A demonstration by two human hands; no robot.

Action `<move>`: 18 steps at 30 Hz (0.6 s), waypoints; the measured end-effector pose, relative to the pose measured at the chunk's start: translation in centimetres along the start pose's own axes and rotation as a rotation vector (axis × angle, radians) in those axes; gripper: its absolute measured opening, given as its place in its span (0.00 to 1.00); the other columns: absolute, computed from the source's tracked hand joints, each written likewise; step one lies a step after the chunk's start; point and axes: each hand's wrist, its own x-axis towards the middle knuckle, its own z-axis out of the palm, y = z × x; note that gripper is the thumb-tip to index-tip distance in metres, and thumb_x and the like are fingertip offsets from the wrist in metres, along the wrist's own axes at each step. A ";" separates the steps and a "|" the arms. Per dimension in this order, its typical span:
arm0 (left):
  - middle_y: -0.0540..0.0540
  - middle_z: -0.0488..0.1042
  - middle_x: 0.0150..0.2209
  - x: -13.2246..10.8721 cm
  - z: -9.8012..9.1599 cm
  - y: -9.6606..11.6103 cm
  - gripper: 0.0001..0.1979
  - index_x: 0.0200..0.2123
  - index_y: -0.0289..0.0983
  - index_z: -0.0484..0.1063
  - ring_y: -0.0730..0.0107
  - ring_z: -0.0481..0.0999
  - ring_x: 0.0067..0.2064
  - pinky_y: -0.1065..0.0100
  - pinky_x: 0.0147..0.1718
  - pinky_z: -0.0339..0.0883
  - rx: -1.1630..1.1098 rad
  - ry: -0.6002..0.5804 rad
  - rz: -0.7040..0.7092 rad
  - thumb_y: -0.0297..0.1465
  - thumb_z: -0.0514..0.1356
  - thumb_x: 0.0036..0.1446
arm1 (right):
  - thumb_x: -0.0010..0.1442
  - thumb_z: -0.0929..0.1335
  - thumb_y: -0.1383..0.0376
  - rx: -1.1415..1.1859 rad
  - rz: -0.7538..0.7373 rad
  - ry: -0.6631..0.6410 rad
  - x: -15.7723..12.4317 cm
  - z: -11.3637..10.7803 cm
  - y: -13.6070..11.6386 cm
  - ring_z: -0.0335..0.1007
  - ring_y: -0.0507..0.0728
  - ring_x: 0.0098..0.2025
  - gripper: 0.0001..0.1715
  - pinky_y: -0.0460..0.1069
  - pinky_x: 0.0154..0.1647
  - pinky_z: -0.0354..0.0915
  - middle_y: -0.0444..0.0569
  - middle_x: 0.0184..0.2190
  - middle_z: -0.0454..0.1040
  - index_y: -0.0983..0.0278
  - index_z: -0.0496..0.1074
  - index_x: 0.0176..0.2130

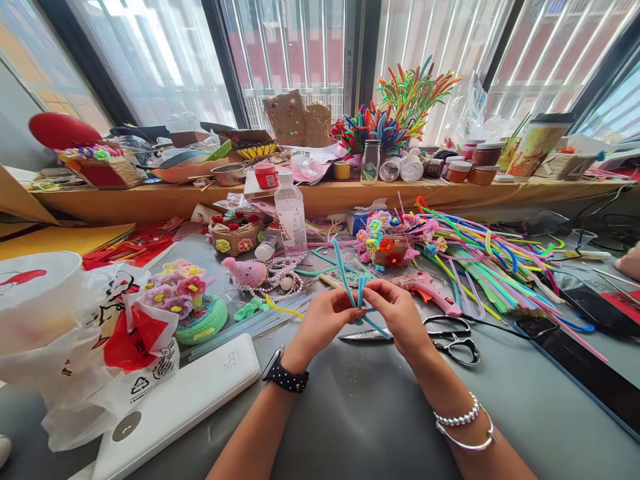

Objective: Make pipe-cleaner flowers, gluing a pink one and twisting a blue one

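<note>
Blue pipe cleaners, bent and crossed over one another, are held up above the grey table at the middle. My left hand pinches them from the left, its thumb and fingers closed. From the right, my right hand grips the same pipe cleaners between thumb and fingertips. How the strands join is partly hidden by my fingers. Just behind my right hand lie the scissors, their blades reaching under the hands. A pink glue gun rests beyond them.
Loose coloured pipe cleaners spread to the right, near a dark phone. On the left are a white power bank, a plastic bag and a crocheted flower piece. A bottle stands behind. Another person's hand shows at the right edge.
</note>
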 end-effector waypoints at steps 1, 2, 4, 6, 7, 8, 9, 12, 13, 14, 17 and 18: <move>0.47 0.72 0.25 0.0 0.1 -0.1 0.09 0.29 0.33 0.70 0.71 0.71 0.28 0.70 0.28 0.64 0.006 0.006 -0.004 0.29 0.61 0.40 | 0.49 0.66 0.61 -0.011 -0.008 -0.009 0.0 0.0 0.1 0.61 0.51 0.29 0.09 0.46 0.33 0.57 0.43 0.24 0.67 0.65 0.68 0.26; 0.47 0.72 0.25 0.1 0.1 -0.1 0.10 0.30 0.33 0.69 0.71 0.71 0.27 0.70 0.27 0.64 0.007 0.017 -0.014 0.29 0.61 0.40 | 0.49 0.66 0.60 -0.022 -0.011 -0.012 0.0 0.0 0.2 0.61 0.51 0.29 0.09 0.46 0.33 0.57 0.43 0.25 0.67 0.65 0.68 0.27; 0.47 0.72 0.26 0.1 0.0 0.0 0.11 0.30 0.33 0.69 0.71 0.71 0.27 0.71 0.26 0.63 -0.001 0.051 -0.034 0.30 0.62 0.39 | 0.49 0.66 0.59 -0.036 -0.010 0.007 0.1 0.0 0.3 0.61 0.51 0.29 0.10 0.46 0.33 0.57 0.44 0.25 0.67 0.65 0.68 0.27; 0.47 0.72 0.26 0.1 -0.1 0.2 0.11 0.29 0.33 0.69 0.71 0.71 0.28 0.71 0.27 0.63 -0.010 0.076 -0.045 0.31 0.62 0.39 | 0.49 0.66 0.58 -0.031 -0.011 0.044 0.2 0.0 0.3 0.61 0.51 0.30 0.11 0.46 0.32 0.57 0.44 0.26 0.68 0.64 0.68 0.30; 0.47 0.71 0.26 0.1 -0.2 0.2 0.11 0.29 0.33 0.69 0.72 0.70 0.28 0.71 0.27 0.63 -0.008 0.078 -0.048 0.31 0.62 0.40 | 0.49 0.66 0.58 -0.020 -0.014 0.061 0.2 -0.1 0.3 0.61 0.51 0.30 0.12 0.46 0.31 0.58 0.44 0.27 0.68 0.63 0.68 0.32; 0.47 0.71 0.27 0.1 -0.2 0.2 0.11 0.30 0.33 0.69 0.72 0.70 0.28 0.72 0.28 0.63 -0.002 0.076 -0.051 0.31 0.62 0.40 | 0.48 0.66 0.58 -0.006 -0.020 0.075 0.2 -0.1 0.2 0.62 0.51 0.31 0.13 0.46 0.31 0.58 0.44 0.29 0.68 0.63 0.67 0.35; 0.47 0.71 0.27 0.1 -0.3 0.2 0.11 0.30 0.33 0.68 0.73 0.70 0.29 0.72 0.28 0.63 0.007 0.070 -0.053 0.31 0.61 0.41 | 0.49 0.66 0.58 0.006 -0.025 0.079 0.3 -0.2 0.1 0.62 0.51 0.31 0.15 0.46 0.32 0.58 0.45 0.30 0.69 0.62 0.67 0.37; 0.48 0.69 0.27 0.1 -0.2 0.0 0.10 0.30 0.34 0.68 0.73 0.69 0.29 0.71 0.28 0.64 0.041 0.049 -0.067 0.34 0.59 0.43 | 0.48 0.66 0.57 -0.008 -0.031 0.059 0.3 -0.5 -0.2 0.64 0.52 0.33 0.17 0.46 0.33 0.59 0.46 0.33 0.70 0.61 0.68 0.38; 0.49 0.68 0.27 0.1 -0.2 0.0 0.10 0.30 0.34 0.68 0.72 0.68 0.29 0.70 0.28 0.65 0.056 0.045 -0.073 0.34 0.59 0.43 | 0.48 0.67 0.57 -0.027 -0.029 0.049 0.4 -0.7 -0.2 0.64 0.53 0.33 0.16 0.47 0.33 0.60 0.47 0.33 0.70 0.62 0.69 0.37; 0.49 0.67 0.26 0.1 -0.2 -0.1 0.10 0.29 0.34 0.67 0.72 0.68 0.28 0.69 0.28 0.65 0.075 0.040 -0.078 0.35 0.58 0.44 | 0.48 0.67 0.57 -0.047 -0.027 0.041 0.4 -0.8 -0.2 0.64 0.53 0.33 0.16 0.47 0.34 0.60 0.47 0.32 0.71 0.63 0.69 0.36; 0.49 0.66 0.26 0.2 -0.2 -0.3 0.10 0.28 0.34 0.67 0.73 0.67 0.27 0.69 0.28 0.65 0.138 0.005 -0.073 0.35 0.57 0.45 | 0.46 0.68 0.57 -0.079 -0.021 0.032 0.5 -1.0 -0.1 0.64 0.53 0.32 0.14 0.48 0.34 0.60 0.48 0.30 0.71 0.64 0.70 0.32; 0.49 0.66 0.26 0.2 -0.2 -0.4 0.10 0.28 0.34 0.68 0.73 0.67 0.27 0.69 0.29 0.65 0.151 -0.005 -0.069 0.35 0.57 0.45 | 0.46 0.68 0.57 -0.078 -0.017 0.029 0.5 -1.1 0.0 0.64 0.53 0.31 0.14 0.48 0.34 0.59 0.47 0.29 0.71 0.65 0.70 0.31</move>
